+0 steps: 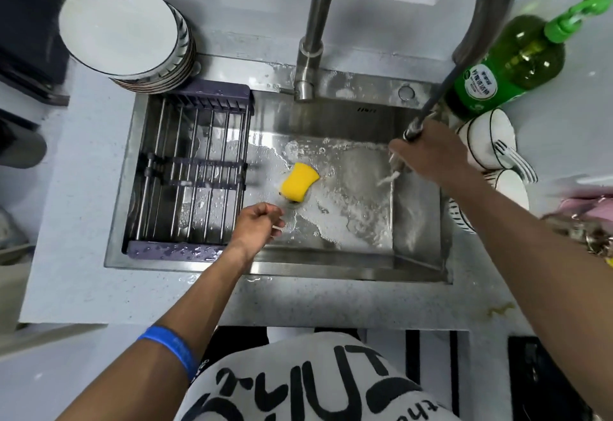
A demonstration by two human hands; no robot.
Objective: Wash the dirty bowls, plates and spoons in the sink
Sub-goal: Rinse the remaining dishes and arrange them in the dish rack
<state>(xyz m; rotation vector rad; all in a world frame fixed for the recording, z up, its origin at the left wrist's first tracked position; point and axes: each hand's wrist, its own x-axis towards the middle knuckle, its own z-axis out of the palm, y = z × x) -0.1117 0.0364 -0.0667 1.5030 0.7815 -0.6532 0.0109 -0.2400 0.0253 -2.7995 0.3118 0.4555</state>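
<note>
Over the sink (331,254), my right hand (428,155) grips the pull-out sprayer (414,130), water running onto the foamy basin. My left hand (257,224) hangs loosely curled, holding nothing, just beside the yellow sponge (299,182). Plates (122,29) sit stacked at ten o'clock, bowls (487,141) and a fork (517,160) at three. Washing looks finished; rinsing the basin remains, I judge.
</note>
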